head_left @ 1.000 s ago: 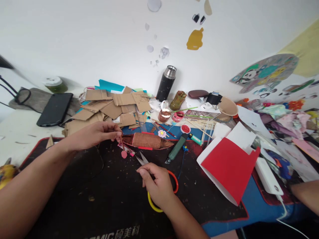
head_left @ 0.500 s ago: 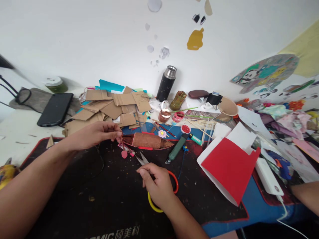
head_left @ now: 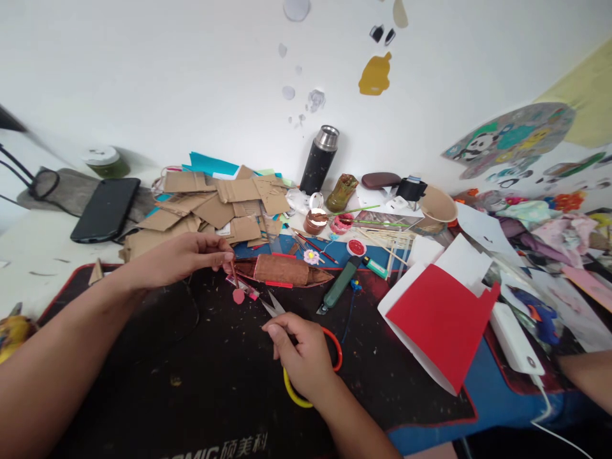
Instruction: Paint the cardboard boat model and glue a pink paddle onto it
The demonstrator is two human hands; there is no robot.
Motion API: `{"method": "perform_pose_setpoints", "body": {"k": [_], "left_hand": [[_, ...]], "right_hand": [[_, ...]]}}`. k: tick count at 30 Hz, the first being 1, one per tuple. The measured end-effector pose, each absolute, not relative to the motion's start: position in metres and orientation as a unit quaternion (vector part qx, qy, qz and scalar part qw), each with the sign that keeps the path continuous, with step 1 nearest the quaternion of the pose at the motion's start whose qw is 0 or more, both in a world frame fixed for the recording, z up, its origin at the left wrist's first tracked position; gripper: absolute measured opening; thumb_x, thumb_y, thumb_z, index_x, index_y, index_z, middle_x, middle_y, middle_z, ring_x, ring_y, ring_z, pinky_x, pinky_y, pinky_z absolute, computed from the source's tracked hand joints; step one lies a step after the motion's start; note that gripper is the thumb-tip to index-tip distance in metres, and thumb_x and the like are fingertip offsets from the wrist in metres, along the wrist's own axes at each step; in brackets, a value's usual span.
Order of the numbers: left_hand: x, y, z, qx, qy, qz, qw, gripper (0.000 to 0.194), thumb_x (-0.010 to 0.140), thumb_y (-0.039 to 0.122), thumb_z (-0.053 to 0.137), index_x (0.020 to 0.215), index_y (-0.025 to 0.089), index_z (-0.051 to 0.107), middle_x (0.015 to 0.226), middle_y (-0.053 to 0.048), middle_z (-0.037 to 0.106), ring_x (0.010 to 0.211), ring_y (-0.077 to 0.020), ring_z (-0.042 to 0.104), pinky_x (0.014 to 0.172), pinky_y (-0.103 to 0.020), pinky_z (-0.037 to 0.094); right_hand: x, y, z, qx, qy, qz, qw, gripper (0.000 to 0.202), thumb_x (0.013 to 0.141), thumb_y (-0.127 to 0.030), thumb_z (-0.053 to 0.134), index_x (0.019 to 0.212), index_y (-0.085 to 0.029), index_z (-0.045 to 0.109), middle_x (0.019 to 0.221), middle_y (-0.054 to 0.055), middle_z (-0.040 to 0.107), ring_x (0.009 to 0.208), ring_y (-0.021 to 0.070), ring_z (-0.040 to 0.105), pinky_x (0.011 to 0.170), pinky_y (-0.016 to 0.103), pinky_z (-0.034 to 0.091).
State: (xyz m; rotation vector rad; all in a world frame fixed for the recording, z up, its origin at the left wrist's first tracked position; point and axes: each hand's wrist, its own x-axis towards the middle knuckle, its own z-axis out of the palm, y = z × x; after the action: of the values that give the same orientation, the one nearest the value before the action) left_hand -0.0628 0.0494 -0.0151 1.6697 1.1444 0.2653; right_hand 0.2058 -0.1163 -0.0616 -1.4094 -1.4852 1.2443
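My left hand (head_left: 205,254) is closed in a pinch on a thin brown strip (head_left: 234,273), with a small pink disc (head_left: 238,296) hanging at its lower end. Just right of those fingertips lies a small brown model boat (head_left: 282,270) with a rounded cover and red edging. My right hand (head_left: 302,354) is wrapped round a pair of scissors (head_left: 274,307); the blades point up and left, and the red and yellow handle loops show on either side of the hand. Whether its thumb and finger also pinch something small I cannot tell. A pink-labelled piece (head_left: 245,288) lies beneath the disc.
A green utility knife (head_left: 340,285) with its blade out lies right of the boat. Cardboard scraps (head_left: 215,207) are piled behind. Open paint pots (head_left: 315,222) and a black flask (head_left: 320,160) stand near the wall. Folded red paper (head_left: 442,322) lies right. Another person's arm (head_left: 587,377) shows at the right edge.
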Motion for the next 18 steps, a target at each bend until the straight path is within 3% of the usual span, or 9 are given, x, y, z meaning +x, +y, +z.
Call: {"method": "perform_pose_setpoints", "body": {"k": [18], "left_hand": [[-0.0629,0.049,-0.0138,0.7,0.473,0.107,0.523,0.047,0.092,0.068,0.065,0.093,0.022,0.075,0.09,-0.003,0.081,0.089,-0.0246,0.068,0.086,-0.036,0.046]], "right_hand": [[0.2061,-0.1166,-0.0616,-0.541,-0.576,0.487,0.372,0.03,0.105,-0.044,0.062,0.095,-0.022,0.08,0.059,-0.004,0.063,0.054,0.0145,0.062,0.06,0.025,0.048]]}}
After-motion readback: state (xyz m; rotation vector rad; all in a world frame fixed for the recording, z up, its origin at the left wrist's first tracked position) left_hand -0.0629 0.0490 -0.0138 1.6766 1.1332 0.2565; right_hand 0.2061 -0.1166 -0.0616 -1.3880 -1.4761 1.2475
